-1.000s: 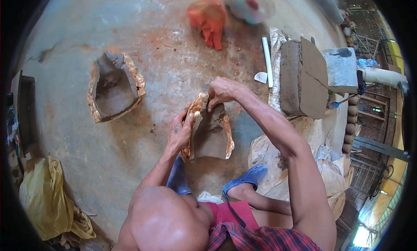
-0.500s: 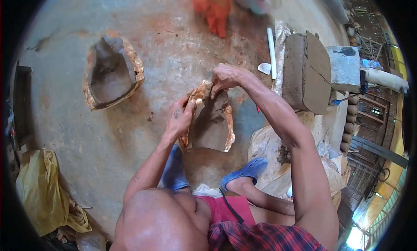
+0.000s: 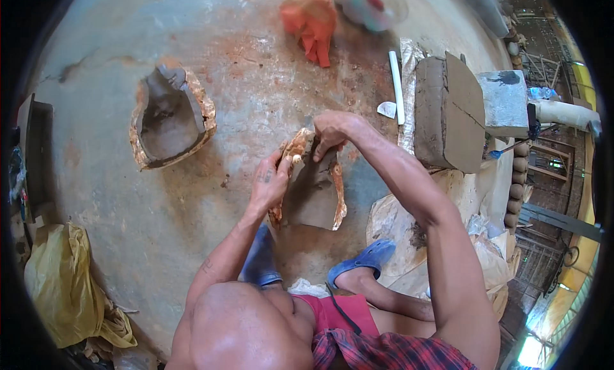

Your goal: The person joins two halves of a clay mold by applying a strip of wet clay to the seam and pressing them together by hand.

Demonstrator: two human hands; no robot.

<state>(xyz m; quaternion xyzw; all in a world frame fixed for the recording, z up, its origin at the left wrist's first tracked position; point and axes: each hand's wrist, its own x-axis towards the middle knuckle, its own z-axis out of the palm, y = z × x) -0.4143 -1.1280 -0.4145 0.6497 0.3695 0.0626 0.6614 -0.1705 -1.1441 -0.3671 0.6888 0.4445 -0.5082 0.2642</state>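
Note:
A hollow plaster mold (image 3: 339, 200) with a rough, orange-stained rim lies on the floor before me, lined with smooth grey clay (image 3: 309, 200). My left hand (image 3: 271, 181) is wrapped round the mold's left rim, thumb on top. At the mold's far end my right hand (image 3: 331, 132) bends down inside, its closed fingers pressed on the clay lining near the rim; some fingertips are hidden. To the left rests a second mold (image 3: 209, 111), also lined with grey clay, with neither hand touching it.
A big grey clay block (image 3: 441, 111) stands at the right beside a pale concrete block (image 3: 505, 101). Near it lie a white tube (image 3: 396, 87) and a white scraper-like piece (image 3: 387, 109). An orange cloth (image 3: 310, 24) lies at the far side, a yellowish sack (image 3: 61, 280) at the left.
The whole view has shifted slightly. My right hand has moved a little along the clay at the mold's far end, its thumb now showing more; my left hand keeps its grip on the rim.

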